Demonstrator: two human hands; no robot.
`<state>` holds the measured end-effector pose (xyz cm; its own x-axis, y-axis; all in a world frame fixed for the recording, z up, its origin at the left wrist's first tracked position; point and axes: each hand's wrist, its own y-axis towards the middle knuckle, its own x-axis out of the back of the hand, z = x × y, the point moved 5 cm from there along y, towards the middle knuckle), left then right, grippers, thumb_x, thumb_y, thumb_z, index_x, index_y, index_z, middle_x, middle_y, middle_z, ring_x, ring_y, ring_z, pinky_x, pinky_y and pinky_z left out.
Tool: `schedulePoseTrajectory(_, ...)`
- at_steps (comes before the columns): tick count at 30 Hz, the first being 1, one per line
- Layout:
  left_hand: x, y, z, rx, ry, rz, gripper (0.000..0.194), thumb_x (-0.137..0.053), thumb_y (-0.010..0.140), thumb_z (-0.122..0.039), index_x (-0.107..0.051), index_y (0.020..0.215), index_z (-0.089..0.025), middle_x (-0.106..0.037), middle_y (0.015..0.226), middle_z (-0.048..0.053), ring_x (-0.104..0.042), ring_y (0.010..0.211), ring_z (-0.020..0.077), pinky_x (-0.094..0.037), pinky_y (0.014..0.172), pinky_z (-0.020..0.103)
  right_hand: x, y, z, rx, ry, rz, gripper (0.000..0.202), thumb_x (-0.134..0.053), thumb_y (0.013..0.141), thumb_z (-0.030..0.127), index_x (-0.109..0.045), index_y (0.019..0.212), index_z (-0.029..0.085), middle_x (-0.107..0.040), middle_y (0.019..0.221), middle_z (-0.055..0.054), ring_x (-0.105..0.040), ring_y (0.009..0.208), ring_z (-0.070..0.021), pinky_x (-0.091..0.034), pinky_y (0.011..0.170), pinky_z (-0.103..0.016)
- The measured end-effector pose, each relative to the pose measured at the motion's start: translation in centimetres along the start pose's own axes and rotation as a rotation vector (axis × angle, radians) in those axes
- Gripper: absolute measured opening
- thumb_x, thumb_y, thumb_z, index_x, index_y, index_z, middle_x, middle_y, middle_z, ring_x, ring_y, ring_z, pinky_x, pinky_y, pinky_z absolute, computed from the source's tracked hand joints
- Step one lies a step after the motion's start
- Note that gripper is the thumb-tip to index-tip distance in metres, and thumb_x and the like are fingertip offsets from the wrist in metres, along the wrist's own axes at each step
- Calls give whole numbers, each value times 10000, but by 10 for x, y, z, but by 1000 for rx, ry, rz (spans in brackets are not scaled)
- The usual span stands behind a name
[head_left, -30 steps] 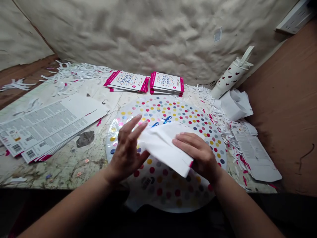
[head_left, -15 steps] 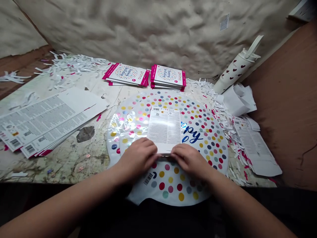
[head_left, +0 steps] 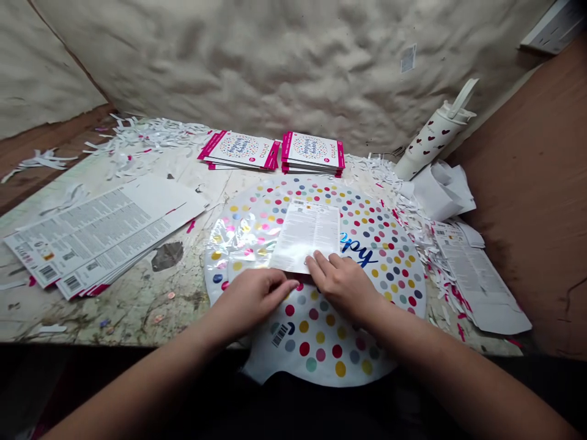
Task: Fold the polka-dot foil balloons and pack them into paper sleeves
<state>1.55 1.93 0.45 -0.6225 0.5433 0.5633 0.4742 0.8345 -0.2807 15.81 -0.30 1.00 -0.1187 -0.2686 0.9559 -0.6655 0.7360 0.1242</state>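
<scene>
A printed white cardboard packet lies text side up on a flat round foil balloon with coloured dots and blue lettering. My right hand grips the packet's near right corner, fingertips on top and the thumb mostly hidden. At the near left corner is my left hand, its fingers curled against the edge and its thumb stretched to the right just below it. Part of the balloon's lettering is covered by the packet and my right hand.
Two stacks of pink-edged packets, a left stack and a right stack, stand at the back. Printed card sleeves lie left. On the right are a tumbler with hearts, crumpled paper, another card and paper shreds.
My right hand has moved up onto the packet's near right corner. My left thumb has come off the near edge and stretches out. The packet now looks flatter and slightly skewed.
</scene>
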Motion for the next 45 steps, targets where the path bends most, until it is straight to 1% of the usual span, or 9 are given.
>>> schedulePoseTrajectory(2,-17,-6,4,142,-439,136,370,-446,839,-511,-569,771,-169,-607,653,26,-564,581,144,-415,515,230,16,-2,5,0,0,-227,319,-401,865,64,-588,1121,25,-649,1078,-199,-631,761,-240,-511,587,-359)
schedulePoseTrajectory(5,-26,-3,12,230,-976,-54,290,-569,797,-444,-554,824,-156,-637,675,34,-604,629,138,-471,567,224,30,-8,17,-39,49,-445,243,-497,842,77,-629,1038,18,-685,983,-192,-628,755,-225,-507,598,-338)
schedulePoseTrajectory(8,-27,3,18,263,-1154,-225,203,-691,727,-290,-556,760,-142,-638,659,28,-607,619,124,-489,588,217,33,-11,27,-94,96,-486,217,-537,821,71,-640,1006,24,-696,934,-186,-625,744,-222,-502,591,-337)
schedulePoseTrajectory(13,-37,1,14,347,-1543,-81,91,-636,759,-227,-596,752,-145,-635,675,9,-603,638,115,-506,686,264,37,-14,21,-141,248,-439,231,-511,835,94,-625,1033,60,-688,954,-175,-621,761,-234,-506,632,-369)
schedulePoseTrajectory(26,-18,-4,7,79,-903,-203,308,-537,817,-436,-587,729,-145,-642,680,25,-594,622,141,-470,614,253,24,-11,-22,-431,1093,-461,170,-484,845,122,-628,897,196,-649,823,-35,-609,775,-160,-521,707,-301)
schedulePoseTrajectory(32,23,-19,-23,-54,-97,-392,267,-545,804,-346,-533,1036,-215,-625,711,11,-581,592,177,-443,559,279,39,-60,-97,-778,480,-372,518,-696,707,376,-564,1178,206,-497,1276,-138,-393,1222,-377,-329,975,-601)
schedulePoseTrajectory(37,49,-31,-69,-433,36,-448,340,-589,787,-295,-573,1127,-286,-681,873,37,-632,796,204,-472,801,336,66,-38,-78,-391,966,-564,258,-622,802,252,-622,1054,308,-653,1074,-16,-570,1078,-242,-412,983,-471)
schedulePoseTrajectory(42,70,-18,-60,-534,76,-375,269,-568,813,-259,-643,1071,-259,-690,996,34,-647,885,204,-501,794,293,30,-33,-75,-660,1315,-633,414,-637,788,314,-523,1185,281,-621,1155,-61,-615,1003,-238,-542,805,-397)
schedulePoseTrajectory(45,110,-4,-46,-527,475,-665,304,-525,836,-232,-624,1123,-237,-664,1095,36,-633,941,216,-476,837,309,3,-49,-71,-733,1164,-417,657,-636,778,345,-324,1353,284,-440,1364,-99,-507,1167,-252,-481,921,-429)
